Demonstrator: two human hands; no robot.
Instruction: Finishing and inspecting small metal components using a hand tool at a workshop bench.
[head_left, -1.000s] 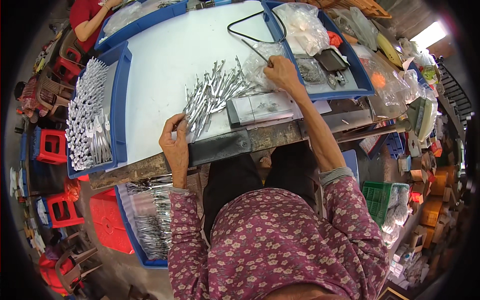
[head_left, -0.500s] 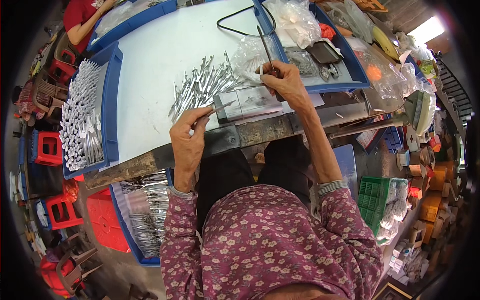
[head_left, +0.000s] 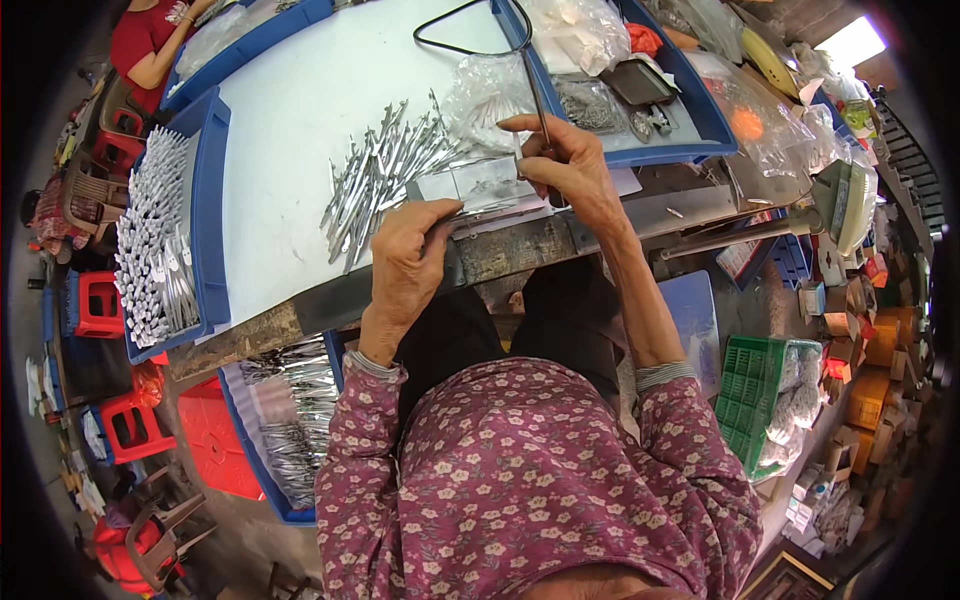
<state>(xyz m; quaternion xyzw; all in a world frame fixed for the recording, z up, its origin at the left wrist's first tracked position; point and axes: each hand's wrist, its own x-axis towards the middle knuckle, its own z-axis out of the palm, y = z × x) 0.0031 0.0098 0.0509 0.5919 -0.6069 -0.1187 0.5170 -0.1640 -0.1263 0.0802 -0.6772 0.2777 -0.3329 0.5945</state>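
Observation:
My left hand (head_left: 408, 258) is closed in a pinch at the table's front edge. Its fingertips meet beside a flat rectangular block (head_left: 436, 186) with a pale top; a slim silvery metal piece (head_left: 488, 213) extends from them along the block's near edge. Over the block's right end, my right hand (head_left: 575, 172) grips a long, thin dark rod-like tool (head_left: 535, 90) that points up and away. A small pale piece also shows at its fingertips, too little visible to name. A loose pile of slim silvery metal pieces (head_left: 385, 175) lies left of the block.
At the left, a blue tray (head_left: 212, 210) holds white-ended pieces. Behind my right hand, another blue tray (head_left: 690, 152) contains plastic bags and small metal parts. A black loop (head_left: 425, 44) lies at the far side. Below the table are a blue bin (head_left: 250, 450) and green crate (head_left: 740, 395).
My left hand has moved right and closer to the block, its metal piece now lower along the edge. My right hand stays near the same place, its index finger lifted and extended more.

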